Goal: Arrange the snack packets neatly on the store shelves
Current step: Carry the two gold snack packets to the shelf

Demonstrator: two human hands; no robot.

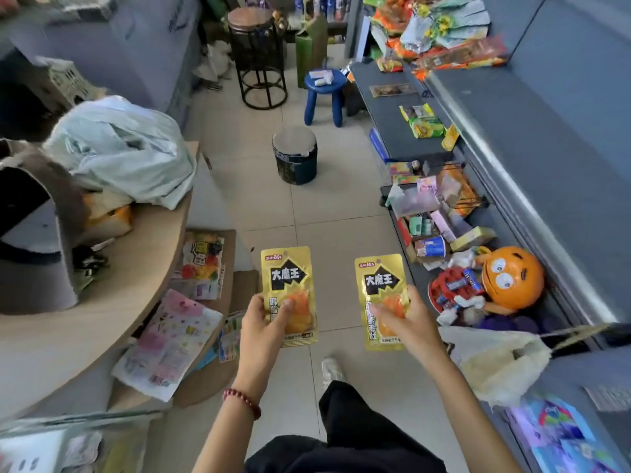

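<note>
I hold two gold snack packets upright over the tiled floor. My left hand [264, 317] pinches the left gold packet [289, 278] at its lower left, thumb across the front. My right hand [406, 322] pinches the right gold packet [379, 285] at its lower right. The packets are apart, side by side. Grey store shelves [478, 107] run along the right; the upper shelf carries a loose pile of snack packets [440, 32], and a lower shelf holds green packets [425, 124].
A curved wooden counter [112, 302] with a bag of plastic is at my left, printed packets under it. A dark bin [295, 155], blue stool [324, 93] and black stool stand on the floor ahead. An orange toy [512, 278] and small boxes fill the bottom right shelf.
</note>
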